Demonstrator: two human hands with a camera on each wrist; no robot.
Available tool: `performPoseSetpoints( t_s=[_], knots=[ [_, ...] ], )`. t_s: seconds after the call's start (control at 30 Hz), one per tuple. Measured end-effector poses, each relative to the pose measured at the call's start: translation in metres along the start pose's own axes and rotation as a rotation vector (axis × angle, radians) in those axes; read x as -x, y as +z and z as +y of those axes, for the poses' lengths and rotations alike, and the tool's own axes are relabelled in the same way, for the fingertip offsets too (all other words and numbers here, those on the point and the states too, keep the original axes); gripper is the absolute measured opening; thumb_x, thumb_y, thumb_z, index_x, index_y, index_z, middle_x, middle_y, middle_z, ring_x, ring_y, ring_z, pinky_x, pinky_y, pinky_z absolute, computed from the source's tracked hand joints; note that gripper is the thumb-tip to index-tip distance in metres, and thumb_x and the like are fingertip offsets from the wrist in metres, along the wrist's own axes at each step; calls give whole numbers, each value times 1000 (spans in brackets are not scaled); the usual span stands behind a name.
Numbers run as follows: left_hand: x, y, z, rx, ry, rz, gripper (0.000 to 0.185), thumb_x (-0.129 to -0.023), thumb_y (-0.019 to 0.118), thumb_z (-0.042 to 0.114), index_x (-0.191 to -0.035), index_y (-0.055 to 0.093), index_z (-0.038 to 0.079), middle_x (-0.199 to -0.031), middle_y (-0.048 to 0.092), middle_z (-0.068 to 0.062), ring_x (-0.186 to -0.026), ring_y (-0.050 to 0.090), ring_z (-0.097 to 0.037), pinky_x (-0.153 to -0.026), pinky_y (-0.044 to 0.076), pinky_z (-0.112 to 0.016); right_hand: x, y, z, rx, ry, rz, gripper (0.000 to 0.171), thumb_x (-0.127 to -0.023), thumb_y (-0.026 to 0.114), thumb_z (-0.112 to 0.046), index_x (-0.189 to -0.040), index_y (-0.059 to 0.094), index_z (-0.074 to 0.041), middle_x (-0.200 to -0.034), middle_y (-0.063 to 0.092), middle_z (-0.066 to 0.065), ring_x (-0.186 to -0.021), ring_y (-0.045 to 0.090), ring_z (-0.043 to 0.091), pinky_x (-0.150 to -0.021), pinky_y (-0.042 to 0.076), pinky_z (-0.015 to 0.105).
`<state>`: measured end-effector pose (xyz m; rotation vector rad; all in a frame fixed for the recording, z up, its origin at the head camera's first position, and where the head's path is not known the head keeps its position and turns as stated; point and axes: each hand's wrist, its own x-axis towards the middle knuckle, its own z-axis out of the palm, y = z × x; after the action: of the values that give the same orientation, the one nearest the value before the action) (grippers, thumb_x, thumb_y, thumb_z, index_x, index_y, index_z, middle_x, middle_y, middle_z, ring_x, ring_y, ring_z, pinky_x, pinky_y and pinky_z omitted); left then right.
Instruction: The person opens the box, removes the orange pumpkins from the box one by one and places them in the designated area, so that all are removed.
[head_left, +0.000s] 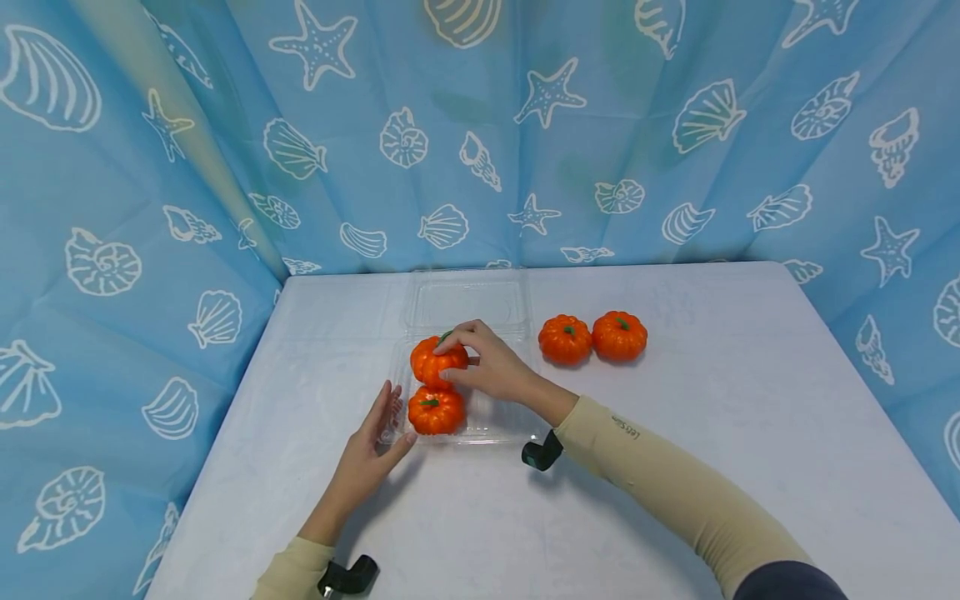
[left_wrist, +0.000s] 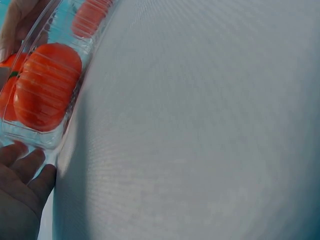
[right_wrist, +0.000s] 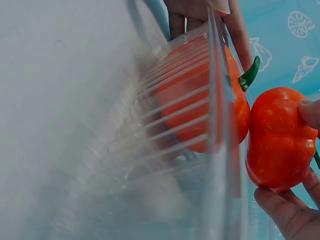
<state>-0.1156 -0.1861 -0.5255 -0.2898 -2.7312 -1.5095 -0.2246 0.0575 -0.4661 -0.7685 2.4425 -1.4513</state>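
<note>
My right hand (head_left: 491,365) pinches a small orange toy pumpkin (head_left: 424,364) with a green stem between thumb and fingers. In the right wrist view this pumpkin (right_wrist: 277,140) is above the rim of the clear plastic box (head_left: 498,427). A second orange pumpkin (head_left: 437,413) sits inside the box at its near left, right beside the held one. At the box's left near corner my left hand (head_left: 366,458) has its fingers extended along the wall. In the left wrist view the left hand's fingertips (left_wrist: 36,159) lie right at the box's end.
The box's clear lid (head_left: 467,304) lies folded back behind it. Two more orange pumpkins, one on the left (head_left: 564,342) and one on the right (head_left: 621,337), rest side by side on the white table (head_left: 675,417). A blue shell-print curtain (head_left: 480,133) stands behind.
</note>
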Motion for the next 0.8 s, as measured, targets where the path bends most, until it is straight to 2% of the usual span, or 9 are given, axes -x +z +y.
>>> performPoseSetpoints(
  t_s=[0.43, 0.8],
  knots=[
    [1, 1, -1, 8, -4, 1, 87, -96, 72, 27, -164, 19, 16, -161, 38, -5, -148, 35, -26, -119, 25, -52, 8, -2, 0, 9, 8, 28, 24, -92, 78, -22, -115, 72, -21, -135, 48, 7, -127, 51, 27, -102, 53, 47],
    [1, 0, -1, 14, 3, -1, 87, -96, 72, 28, -164, 20, 15, -162, 37, -4, -148, 35, -25, -119, 25, -52, 22, -15, 6, 2, -3, 49, 24, -91, 79, -20, -114, 72, -24, -136, 48, 6, -129, 49, 27, -103, 51, 48]
  ],
)
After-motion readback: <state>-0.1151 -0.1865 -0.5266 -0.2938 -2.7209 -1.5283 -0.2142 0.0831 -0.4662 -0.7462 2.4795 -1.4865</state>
